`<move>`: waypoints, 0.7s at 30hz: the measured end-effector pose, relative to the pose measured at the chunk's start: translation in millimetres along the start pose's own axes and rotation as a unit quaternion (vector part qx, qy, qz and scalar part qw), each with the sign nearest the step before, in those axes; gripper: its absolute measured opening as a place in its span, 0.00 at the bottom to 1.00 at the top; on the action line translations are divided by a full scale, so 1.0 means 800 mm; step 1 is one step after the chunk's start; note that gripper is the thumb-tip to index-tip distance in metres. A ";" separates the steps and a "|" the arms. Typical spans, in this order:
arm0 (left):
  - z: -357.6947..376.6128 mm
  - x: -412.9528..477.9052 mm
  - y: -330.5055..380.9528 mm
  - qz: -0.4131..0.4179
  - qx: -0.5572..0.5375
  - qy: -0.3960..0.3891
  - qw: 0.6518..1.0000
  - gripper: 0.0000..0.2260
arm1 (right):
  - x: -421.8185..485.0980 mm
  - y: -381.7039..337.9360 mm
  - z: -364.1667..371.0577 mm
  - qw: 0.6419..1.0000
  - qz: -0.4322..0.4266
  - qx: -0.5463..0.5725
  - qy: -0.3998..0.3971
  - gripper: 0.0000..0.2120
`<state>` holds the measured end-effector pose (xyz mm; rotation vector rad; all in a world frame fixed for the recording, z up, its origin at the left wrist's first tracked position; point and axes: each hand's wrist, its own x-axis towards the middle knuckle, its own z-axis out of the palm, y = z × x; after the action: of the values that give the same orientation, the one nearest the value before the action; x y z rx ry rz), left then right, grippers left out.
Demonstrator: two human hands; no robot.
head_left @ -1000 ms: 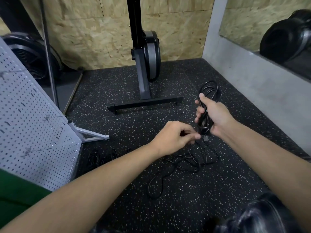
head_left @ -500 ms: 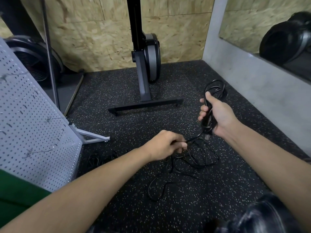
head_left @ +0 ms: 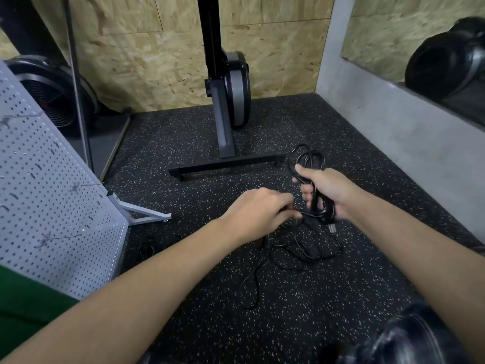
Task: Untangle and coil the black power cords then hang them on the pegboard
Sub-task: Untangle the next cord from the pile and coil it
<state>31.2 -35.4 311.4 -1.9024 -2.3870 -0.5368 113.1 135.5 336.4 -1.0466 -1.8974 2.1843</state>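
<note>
Down on the speckled rubber floor, between the two forearms, the loose cord sprawls in thin black loops, and against the dark mat its crossings are hard to follow. The right hand is wrapped tight around the coil, fingers closed round the bundle. Loops poke up above the thumb and more hang below the palm, with a plug end dangling underneath.

The left hand sits just beside it, knuckles up, fingers curled in on a strand running across to the coil. The fingertips are mostly tucked under, so exactly how they pinch cannot be told.

Over by the pegboard a second dark cord bundle lies near its lower corner, barely readable. The board itself leans, cut off by the left edge, wire hooks sticking out of it. A green sleeve covers its bottom part. At bottom right, a dark shiny object is cropped and unidentifiable.

Now the edges: the pegboard's foot juts onto the mat at left, a machine's base bar crosses beyond the hands, and a concrete ledge runs along the right. Open mat lies between bar and hands, and nearer the camera below the tangle.
</note>
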 end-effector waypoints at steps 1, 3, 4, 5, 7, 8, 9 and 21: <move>-0.002 0.001 0.002 -0.002 0.048 -0.016 0.999 0.19 | -0.001 0.000 0.001 1.000 0.003 -0.026 -0.009 0.15; -0.004 0.003 -0.002 -0.021 0.105 -0.037 0.994 0.22 | -0.005 0.001 0.004 0.997 0.010 -0.072 -0.036 0.17; -0.005 0.003 -0.007 -0.020 0.112 -0.047 0.992 0.24 | -0.007 0.001 0.005 0.995 0.017 -0.088 -0.050 0.18; -0.006 0.003 -0.014 -0.005 0.108 -0.055 0.993 0.24 | -0.009 0.001 0.006 0.993 0.024 -0.099 -0.064 0.19; -0.008 0.000 -0.029 0.017 0.086 -0.079 0.993 0.19 | -0.011 0.001 0.006 0.989 0.027 -0.114 -0.087 0.21; -0.008 -0.002 -0.033 0.011 0.058 -0.085 0.995 0.15 | -0.012 0.001 0.005 0.988 0.023 -0.121 -0.091 0.22; -0.006 -0.003 -0.037 0.006 0.031 -0.089 0.996 0.11 | -0.013 0.000 0.005 0.988 0.017 -0.127 -0.089 0.22; 0.002 -0.003 -0.038 0.102 0.032 0.130 0.986 0.15 | -0.012 0.006 0.010 0.989 0.026 -0.115 -0.088 0.24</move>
<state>3.4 -42.7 302.5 -1.8888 -1.9998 -0.6403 118.5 123.1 336.3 -0.9718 -2.2707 2.1907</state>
